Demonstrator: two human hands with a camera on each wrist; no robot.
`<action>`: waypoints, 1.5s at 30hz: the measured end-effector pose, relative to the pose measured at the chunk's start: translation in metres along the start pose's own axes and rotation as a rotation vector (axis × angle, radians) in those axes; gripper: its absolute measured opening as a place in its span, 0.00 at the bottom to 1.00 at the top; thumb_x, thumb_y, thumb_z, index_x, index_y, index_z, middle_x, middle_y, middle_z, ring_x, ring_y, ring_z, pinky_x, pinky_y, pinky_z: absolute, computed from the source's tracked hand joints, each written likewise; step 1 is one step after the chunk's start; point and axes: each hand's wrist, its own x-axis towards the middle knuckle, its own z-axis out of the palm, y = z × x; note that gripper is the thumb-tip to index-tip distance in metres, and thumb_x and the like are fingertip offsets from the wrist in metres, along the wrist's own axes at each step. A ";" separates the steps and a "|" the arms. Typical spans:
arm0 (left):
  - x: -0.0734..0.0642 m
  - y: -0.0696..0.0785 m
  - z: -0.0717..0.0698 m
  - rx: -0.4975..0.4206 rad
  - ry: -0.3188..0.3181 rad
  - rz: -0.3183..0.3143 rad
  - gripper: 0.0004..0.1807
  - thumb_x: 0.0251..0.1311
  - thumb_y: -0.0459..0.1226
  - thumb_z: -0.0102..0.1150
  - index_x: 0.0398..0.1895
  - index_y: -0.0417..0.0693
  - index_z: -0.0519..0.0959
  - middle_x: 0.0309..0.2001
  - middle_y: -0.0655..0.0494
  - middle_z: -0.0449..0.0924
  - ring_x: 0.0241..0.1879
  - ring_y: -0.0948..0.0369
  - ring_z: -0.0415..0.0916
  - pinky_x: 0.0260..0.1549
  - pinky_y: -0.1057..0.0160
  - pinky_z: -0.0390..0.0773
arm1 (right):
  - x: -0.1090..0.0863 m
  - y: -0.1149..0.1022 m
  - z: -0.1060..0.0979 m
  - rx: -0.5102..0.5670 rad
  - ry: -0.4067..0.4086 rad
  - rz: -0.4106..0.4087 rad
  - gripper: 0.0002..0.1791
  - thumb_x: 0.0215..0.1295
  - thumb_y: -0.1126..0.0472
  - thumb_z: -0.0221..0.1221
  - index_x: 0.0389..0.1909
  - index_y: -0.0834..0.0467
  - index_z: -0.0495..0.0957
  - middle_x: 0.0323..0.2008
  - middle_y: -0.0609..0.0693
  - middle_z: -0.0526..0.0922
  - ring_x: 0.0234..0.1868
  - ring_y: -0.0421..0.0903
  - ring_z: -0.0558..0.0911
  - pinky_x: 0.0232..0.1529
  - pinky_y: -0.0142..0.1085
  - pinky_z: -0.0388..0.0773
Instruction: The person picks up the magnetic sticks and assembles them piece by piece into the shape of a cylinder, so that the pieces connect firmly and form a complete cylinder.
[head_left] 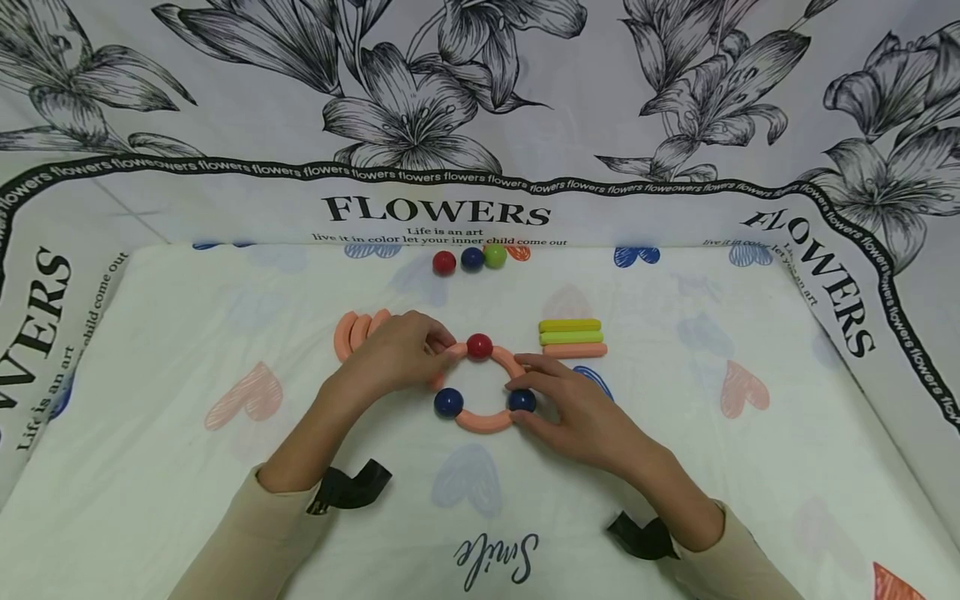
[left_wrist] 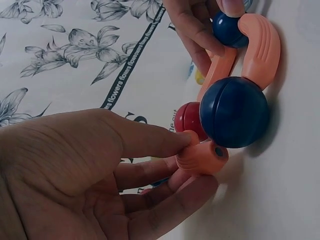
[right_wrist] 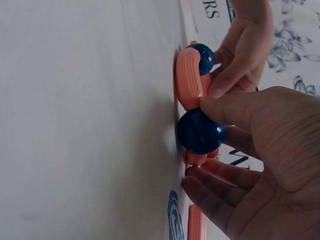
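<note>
A ring of balls and curved orange rods lies on the white cloth, with a red ball (head_left: 480,347) at its far side. A blue ball (head_left: 448,403) is at its near left, another blue ball (head_left: 522,401) at its near right, and a curved orange rod (head_left: 483,422) joins them. My left hand (head_left: 397,350) pinches the upper-left curved orange rod (left_wrist: 202,159); the rod's end, with a dark dot, faces out beside the blue ball. My right hand (head_left: 581,412) holds the right blue ball between thumb and fingers, fingertips also at the upper-right curved rod (head_left: 507,360).
Several curved orange rods (head_left: 345,333) lie partly behind the left hand. Beyond the right hand are straight rods: yellow (head_left: 570,325), lime (head_left: 572,338) and orange (head_left: 574,351). At the back sit a red ball (head_left: 444,263), a blue ball (head_left: 472,259) and a green ball (head_left: 495,256).
</note>
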 end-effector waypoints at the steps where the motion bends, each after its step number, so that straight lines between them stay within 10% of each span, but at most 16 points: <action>1: 0.000 0.000 0.000 -0.006 -0.007 -0.002 0.16 0.71 0.47 0.66 0.50 0.46 0.89 0.26 0.54 0.84 0.36 0.58 0.77 0.33 0.63 0.72 | 0.000 0.000 0.000 0.000 0.000 0.000 0.19 0.70 0.52 0.69 0.59 0.49 0.85 0.74 0.51 0.76 0.70 0.54 0.81 0.68 0.55 0.80; 22: -0.001 -0.006 -0.003 -0.050 -0.034 0.007 0.18 0.71 0.47 0.65 0.55 0.45 0.87 0.44 0.52 0.88 0.43 0.57 0.80 0.39 0.63 0.77 | 0.001 0.001 0.004 0.006 -0.009 0.004 0.18 0.70 0.50 0.69 0.59 0.46 0.85 0.75 0.49 0.75 0.70 0.52 0.80 0.68 0.55 0.80; 45: 0.000 -0.003 -0.002 0.003 -0.081 -0.038 0.14 0.71 0.48 0.66 0.47 0.47 0.88 0.34 0.55 0.85 0.37 0.59 0.78 0.36 0.64 0.74 | -0.002 0.003 -0.003 -0.001 0.012 -0.029 0.19 0.69 0.52 0.71 0.59 0.46 0.84 0.71 0.48 0.78 0.69 0.52 0.81 0.68 0.54 0.79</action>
